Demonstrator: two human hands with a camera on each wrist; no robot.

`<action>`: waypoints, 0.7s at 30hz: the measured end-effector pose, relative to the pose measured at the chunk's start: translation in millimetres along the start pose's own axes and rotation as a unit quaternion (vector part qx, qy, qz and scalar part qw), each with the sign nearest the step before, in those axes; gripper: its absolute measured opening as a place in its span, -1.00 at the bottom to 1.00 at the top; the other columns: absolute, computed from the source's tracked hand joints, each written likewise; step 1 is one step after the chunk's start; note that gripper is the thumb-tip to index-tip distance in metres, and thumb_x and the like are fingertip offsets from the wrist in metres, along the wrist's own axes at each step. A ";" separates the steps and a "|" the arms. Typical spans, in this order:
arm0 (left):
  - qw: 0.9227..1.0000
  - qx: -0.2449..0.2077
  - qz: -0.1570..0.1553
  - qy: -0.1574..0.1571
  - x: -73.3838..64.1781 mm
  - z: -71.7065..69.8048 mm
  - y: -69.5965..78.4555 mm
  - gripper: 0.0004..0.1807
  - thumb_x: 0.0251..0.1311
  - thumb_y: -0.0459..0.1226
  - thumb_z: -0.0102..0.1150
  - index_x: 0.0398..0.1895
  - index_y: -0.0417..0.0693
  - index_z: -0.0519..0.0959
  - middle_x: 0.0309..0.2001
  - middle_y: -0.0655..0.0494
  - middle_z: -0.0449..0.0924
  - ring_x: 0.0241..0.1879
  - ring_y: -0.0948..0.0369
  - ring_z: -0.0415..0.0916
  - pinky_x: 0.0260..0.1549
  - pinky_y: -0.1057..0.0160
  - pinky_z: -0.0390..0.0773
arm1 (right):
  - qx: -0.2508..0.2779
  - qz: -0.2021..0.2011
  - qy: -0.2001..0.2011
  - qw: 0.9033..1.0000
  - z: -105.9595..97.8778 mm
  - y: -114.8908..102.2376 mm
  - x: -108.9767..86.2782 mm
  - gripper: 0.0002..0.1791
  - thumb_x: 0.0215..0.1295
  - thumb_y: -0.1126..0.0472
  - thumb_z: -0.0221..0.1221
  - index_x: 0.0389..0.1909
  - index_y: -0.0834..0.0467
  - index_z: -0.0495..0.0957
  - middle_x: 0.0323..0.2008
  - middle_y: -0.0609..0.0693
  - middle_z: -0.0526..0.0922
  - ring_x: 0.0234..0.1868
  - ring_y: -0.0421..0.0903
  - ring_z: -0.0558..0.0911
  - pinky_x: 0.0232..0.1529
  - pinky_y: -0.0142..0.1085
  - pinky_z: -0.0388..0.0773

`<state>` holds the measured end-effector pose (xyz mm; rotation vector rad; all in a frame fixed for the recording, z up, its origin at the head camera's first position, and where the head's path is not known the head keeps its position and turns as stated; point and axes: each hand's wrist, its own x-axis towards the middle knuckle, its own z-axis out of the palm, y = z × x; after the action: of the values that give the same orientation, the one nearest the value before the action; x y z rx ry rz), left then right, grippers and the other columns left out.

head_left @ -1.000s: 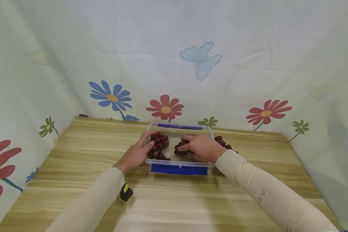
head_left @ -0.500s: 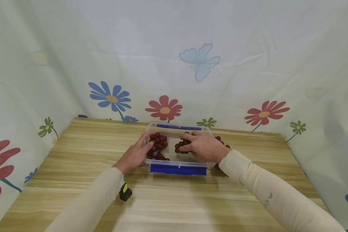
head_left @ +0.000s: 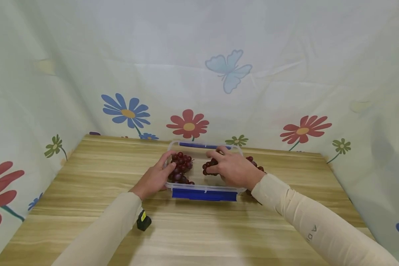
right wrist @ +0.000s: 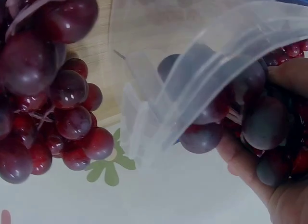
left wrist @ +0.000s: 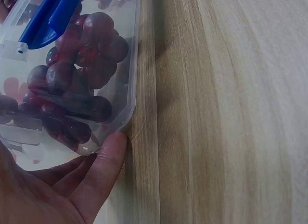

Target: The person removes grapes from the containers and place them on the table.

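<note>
A clear plastic storage box (head_left: 199, 187) with blue latches stands at the middle of the table. My left hand (head_left: 154, 177) grips its left end, thumb at the rim; in the left wrist view a fingertip (left wrist: 113, 142) presses the wall near the bottom. Inside, at the left, lies a bunch of dark red grapes (head_left: 182, 168). My right hand (head_left: 236, 170) reaches over the right rim, its curled fingers holding another grape bunch (head_left: 210, 168) inside the box. The palm hides part of that bunch.
Outside the box on the right lies a further bunch of grapes (right wrist: 72, 113), partly behind my right wrist. A small black device with a yellow label (head_left: 144, 220) is at my left wrist. A flowered cloth (head_left: 146, 74) surrounds the wooden table (head_left: 186, 236).
My right hand has shifted slightly to the right with the grape bunch, and its index finger has lifted a little. My left hand keeps its grip on the box.
</note>
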<state>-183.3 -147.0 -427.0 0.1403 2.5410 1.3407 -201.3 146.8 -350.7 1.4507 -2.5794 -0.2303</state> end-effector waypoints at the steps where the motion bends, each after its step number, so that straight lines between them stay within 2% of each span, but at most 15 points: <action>1: 1.000 -0.001 0.001 0.000 -0.2 0.0 0.2 -0.46 0.64 0.15 -0.25 0.59 0.57 0.02 0.30 -0.19 0.43 -0.53 0.03 0.53 -0.41 0.18 0.57 | 0.002 0.000 -0.001 1.000 -0.5 -0.1 0.2 -0.59 0.36 0.36 0.28 0.06 -0.18 0.76 0.30 0.04 0.49 0.19 0.10 0.51 -0.27 -0.17 0.75; 7: 1.000 0.001 0.002 0.000 -0.1 0.9 0.4 -0.45 0.64 0.15 -0.26 0.60 0.56 0.01 0.38 -0.17 0.38 -0.56 0.08 0.45 -0.39 0.19 0.55 | 0.000 -0.003 -0.017 1.000 -6.5 1.1 0.7 -0.61 0.38 0.36 0.25 0.04 -0.17 0.76 0.20 0.04 0.53 0.14 0.09 0.56 -0.17 -0.11 0.76; 12: 1.000 0.001 0.002 0.001 0.2 -0.1 0.1 -0.44 0.63 0.16 -0.26 0.61 0.55 0.00 0.43 -0.18 0.33 -0.52 0.04 0.51 -0.39 0.19 0.56 | 0.010 0.008 -0.018 1.000 -17.1 4.4 0.2 -0.64 0.34 0.34 0.32 0.01 -0.17 0.75 0.15 0.05 0.54 0.09 0.11 0.59 -0.01 -0.05 0.74; 16: 1.000 0.003 0.007 0.000 -0.4 -0.8 -0.5 -0.44 0.64 0.16 -0.26 0.61 0.52 0.00 0.51 -0.18 0.27 -0.47 0.05 0.58 -0.36 0.20 0.59 | 0.027 0.019 -0.012 0.999 -28.6 7.8 -2.8 -0.63 0.33 0.36 0.32 0.01 -0.16 0.75 0.15 0.06 0.55 0.10 0.10 0.59 -0.09 -0.09 0.73; 21: 1.000 0.012 0.014 0.002 -0.5 -1.1 -1.2 -0.44 0.64 0.16 -0.28 0.61 0.51 0.00 0.58 -0.17 0.20 -0.43 0.08 0.63 -0.32 0.20 0.61 | 0.040 0.032 0.001 0.999 -43.3 12.6 -6.5 -0.60 0.30 0.37 0.33 0.05 -0.13 0.75 0.21 0.09 0.55 0.13 0.13 0.59 -0.05 -0.05 0.73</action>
<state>-183.1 -148.7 -427.3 0.1785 2.5679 1.3229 -198.7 156.7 -306.3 1.3895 -2.6581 -0.1188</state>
